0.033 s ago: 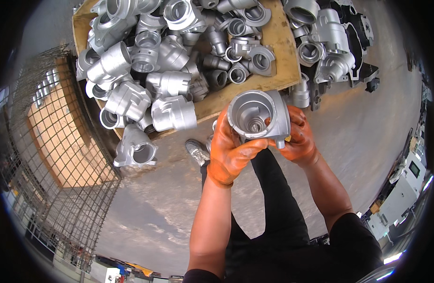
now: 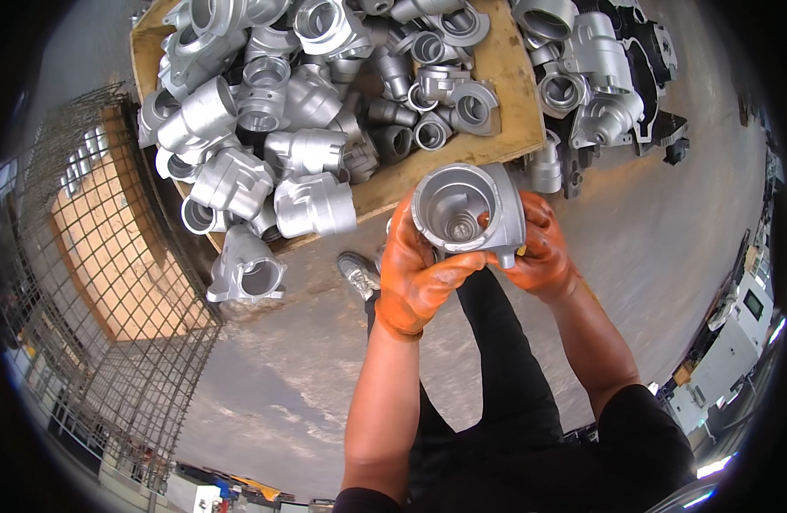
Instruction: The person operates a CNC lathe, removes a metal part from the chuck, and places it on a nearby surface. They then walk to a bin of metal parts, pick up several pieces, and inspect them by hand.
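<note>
A silver-grey cast metal housing [image 2: 511,214] is held up in front of me, its round, stepped bore facing up toward me. My left hand [image 2: 415,274], in an orange glove, wraps its left side, with the thumb along the lower edge. From the right my right hand [image 2: 539,252], gloved alike, grips the other side. Some orange shows through a hole inside the bore. Beside the right fingers a small yellow bit [image 2: 522,250] peeks out; what it belongs to is hidden. The right fingertips lie partly behind the housing.
Beyond my hands a wooden crate [image 2: 517,120] is heaped with silver castings [image 2: 315,205]. One flanged casting [image 2: 246,267] sits at its near left corner. More castings [image 2: 599,56] and dark metal parts lie right of it. A wire mesh cage [image 2: 111,376] stands left.
</note>
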